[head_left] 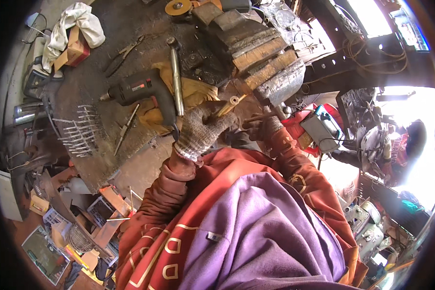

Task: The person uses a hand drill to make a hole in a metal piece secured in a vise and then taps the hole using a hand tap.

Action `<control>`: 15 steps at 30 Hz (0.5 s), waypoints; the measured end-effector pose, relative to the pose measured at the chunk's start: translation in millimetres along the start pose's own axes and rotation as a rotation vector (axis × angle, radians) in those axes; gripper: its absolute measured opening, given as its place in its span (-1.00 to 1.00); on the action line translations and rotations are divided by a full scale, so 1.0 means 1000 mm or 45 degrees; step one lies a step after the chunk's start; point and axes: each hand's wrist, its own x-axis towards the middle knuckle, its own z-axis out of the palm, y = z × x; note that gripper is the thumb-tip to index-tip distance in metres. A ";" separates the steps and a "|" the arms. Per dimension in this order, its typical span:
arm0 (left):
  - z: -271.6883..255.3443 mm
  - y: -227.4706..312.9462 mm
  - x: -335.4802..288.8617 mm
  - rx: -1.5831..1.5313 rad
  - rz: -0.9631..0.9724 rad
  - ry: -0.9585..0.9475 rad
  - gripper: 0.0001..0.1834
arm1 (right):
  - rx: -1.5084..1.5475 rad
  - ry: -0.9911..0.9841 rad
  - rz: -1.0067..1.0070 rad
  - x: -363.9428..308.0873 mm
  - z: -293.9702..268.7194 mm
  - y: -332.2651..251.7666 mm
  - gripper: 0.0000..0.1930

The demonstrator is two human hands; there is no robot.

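Observation:
My left hand (pixel 204 129), in a grey knitted work glove, is closed around a narrow brass-coloured piece (pixel 225 108) with a small round, holed end. To its right, my right hand (pixel 263 126) has its darkened fingers stretched toward the left hand, with nothing visible in them. Just beyond both hands stands a big worn bench vise (pixel 280 82) with brownish jaw blocks. Beside the left hand lie a hammer (pixel 177 79) with a metal handle and a dark power drill (pixel 142 89). A tan leather glove (pixel 198 93) lies partly beneath them.
On the bench lie pliers (pixel 123 55), a slim pointed metal tool (pixel 126 129) and several threaded rods (pixel 79 131) in a row. A cardboard box (pixel 77 50) sits under a pale cloth (pixel 75 21). An angle-grinder disc (pixel 178 7) is at the far edge. Crates and boxes (pixel 101 212) crowd the lower left.

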 end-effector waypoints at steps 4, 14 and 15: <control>-0.003 0.008 0.011 -0.068 0.050 -0.006 -0.63 | 0.070 0.059 -0.283 -0.010 0.021 -0.037 -0.62; 0.002 -0.005 0.035 -0.303 0.019 0.076 -0.79 | -0.076 -0.020 -1.192 -0.115 0.069 -0.199 -0.63; 0.001 -0.002 0.037 -0.305 0.022 0.064 -0.79 | -0.166 -0.045 -1.366 -0.139 0.086 -0.198 -0.66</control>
